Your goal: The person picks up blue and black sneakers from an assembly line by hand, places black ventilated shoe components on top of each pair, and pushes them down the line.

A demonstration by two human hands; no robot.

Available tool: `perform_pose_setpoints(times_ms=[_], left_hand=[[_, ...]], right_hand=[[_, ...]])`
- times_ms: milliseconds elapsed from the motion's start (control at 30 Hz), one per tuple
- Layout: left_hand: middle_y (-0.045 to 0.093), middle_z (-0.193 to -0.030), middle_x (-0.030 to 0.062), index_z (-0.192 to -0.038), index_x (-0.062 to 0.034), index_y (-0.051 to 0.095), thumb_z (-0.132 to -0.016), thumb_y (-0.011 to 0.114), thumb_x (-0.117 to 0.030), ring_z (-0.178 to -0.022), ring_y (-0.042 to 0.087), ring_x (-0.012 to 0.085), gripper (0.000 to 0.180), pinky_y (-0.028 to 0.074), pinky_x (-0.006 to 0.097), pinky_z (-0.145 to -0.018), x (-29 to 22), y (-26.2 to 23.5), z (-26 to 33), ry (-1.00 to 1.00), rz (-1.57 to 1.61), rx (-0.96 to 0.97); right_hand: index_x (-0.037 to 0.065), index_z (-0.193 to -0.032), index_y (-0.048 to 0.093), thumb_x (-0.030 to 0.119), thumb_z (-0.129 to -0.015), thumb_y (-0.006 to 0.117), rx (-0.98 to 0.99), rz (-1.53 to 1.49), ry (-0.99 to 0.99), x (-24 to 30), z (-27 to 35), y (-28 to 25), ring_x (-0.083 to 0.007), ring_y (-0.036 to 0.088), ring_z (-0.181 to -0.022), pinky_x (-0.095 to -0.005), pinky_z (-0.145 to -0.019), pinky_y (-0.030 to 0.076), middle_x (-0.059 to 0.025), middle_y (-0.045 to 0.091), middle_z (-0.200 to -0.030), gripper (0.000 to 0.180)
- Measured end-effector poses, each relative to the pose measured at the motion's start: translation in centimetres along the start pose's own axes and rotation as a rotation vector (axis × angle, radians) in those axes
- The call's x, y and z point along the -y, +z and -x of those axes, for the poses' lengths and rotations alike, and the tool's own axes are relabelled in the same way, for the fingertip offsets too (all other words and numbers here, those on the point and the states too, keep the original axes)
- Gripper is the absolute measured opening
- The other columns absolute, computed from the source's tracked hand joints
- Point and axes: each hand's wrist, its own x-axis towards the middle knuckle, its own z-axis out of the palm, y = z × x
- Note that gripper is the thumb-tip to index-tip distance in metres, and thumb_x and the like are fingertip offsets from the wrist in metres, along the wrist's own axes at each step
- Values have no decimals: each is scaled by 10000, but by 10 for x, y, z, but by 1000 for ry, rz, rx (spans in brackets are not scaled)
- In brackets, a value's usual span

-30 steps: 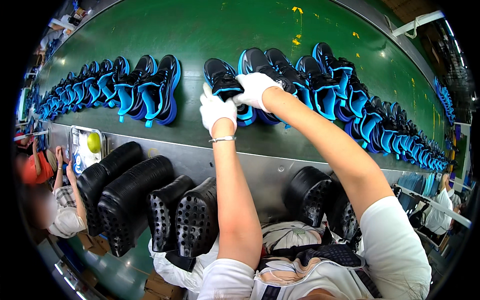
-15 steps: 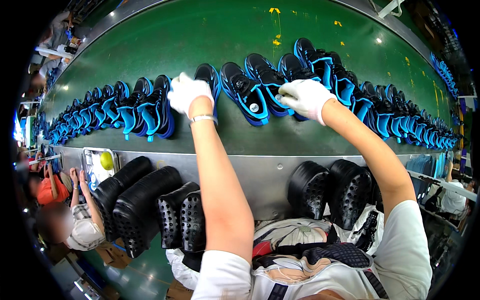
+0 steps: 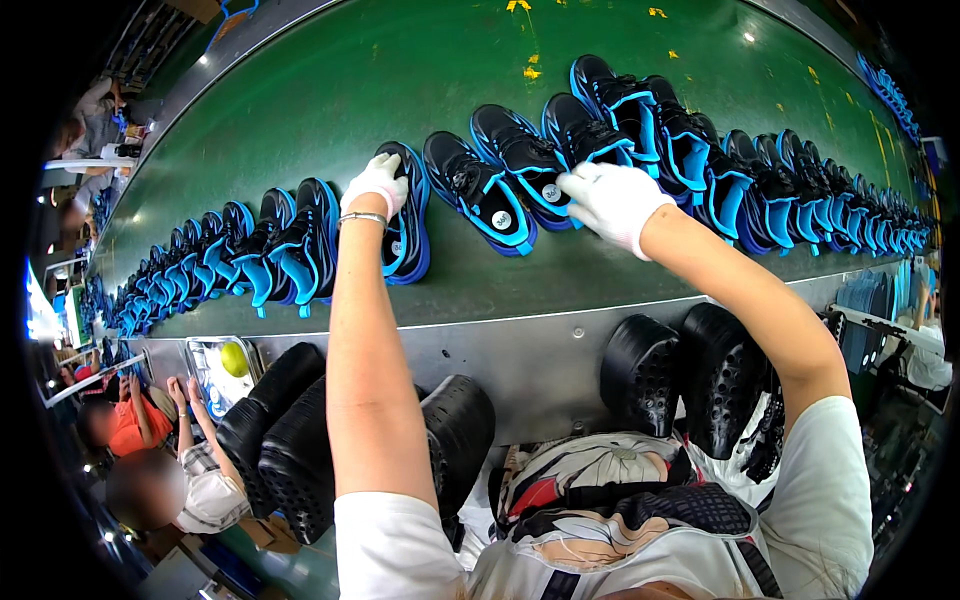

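Left of the middle shoe (image 3: 474,186), toe pointing away, the nearer left hand (image 3: 376,187) bends over the left shoe (image 3: 413,213). Right of it, the right hand (image 3: 616,205) curls beside a third shoe (image 3: 519,143); neither grip is clear.

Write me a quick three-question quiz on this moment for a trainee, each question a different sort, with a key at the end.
1. Fill the gap: the left hand is at a black and ____ shoe.
2. Multiple choice: where is the bracelet worn? A, just behind the left hand; B, just behind the right hand; C, behind both.
3. True or false: the round yellow-green thing lies to the right of both hands.

Key: 1. Blue. 2. A. 3. False: the round yellow-green thing lies off to the left of the left hand, and the right hand is farther from it.
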Motion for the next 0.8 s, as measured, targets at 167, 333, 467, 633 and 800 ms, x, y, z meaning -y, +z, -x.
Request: perform_pose_setpoints(times_ms=[167,333,467,633,800], left_hand=[[628,-1141,186,-1102,-67,653,-854,535,-314,-1059,595,371,369,479,412,-917,-44,-69,30,21,-181,75],[671,-891,214,-1311,9,501,-801,646,-431,-860,675,288,689,550,388,-628,-93,-81,74,-71,101,414],[590,-1199,264,-1457,-41,280,-789,672,-354,-1063,616,372,835,502,364,-887,-101,-1,75,-19,527,140],[654,-945,136,-1268,-45,512,-896,546,-215,-668,657,203,410,557,318,-561,-115,10,64,41,707,134],[614,-742,125,-1085,5,524,-882,579,-312,-553,632,234,381,511,347,-450,-120,29,54,52,579,142]], right_hand=[[69,-1095,591,102,-836,515,117,30,-34,-8,-16,25,-314,605,-1047,-383,-868,502,-143,597,-1139,272],[78,-1164,573,252,-872,528,150,-167,3,-15,-11,21,-337,595,-1066,-415,-888,490,-139,581,-1203,343],[83,-1098,631,222,-841,573,119,-36,-61,-8,-9,28,-326,621,-1039,-432,-826,524,-137,632,-1140,298],[75,-1025,682,144,-814,586,219,20,34,-9,-3,26,-312,656,-981,-429,-767,546,-128,672,-1075,242],[85,-1032,670,204,-825,563,72,40,51,-25,59,6,-298,634,-1012,-409,-807,529,-120,658,-1074,262]])
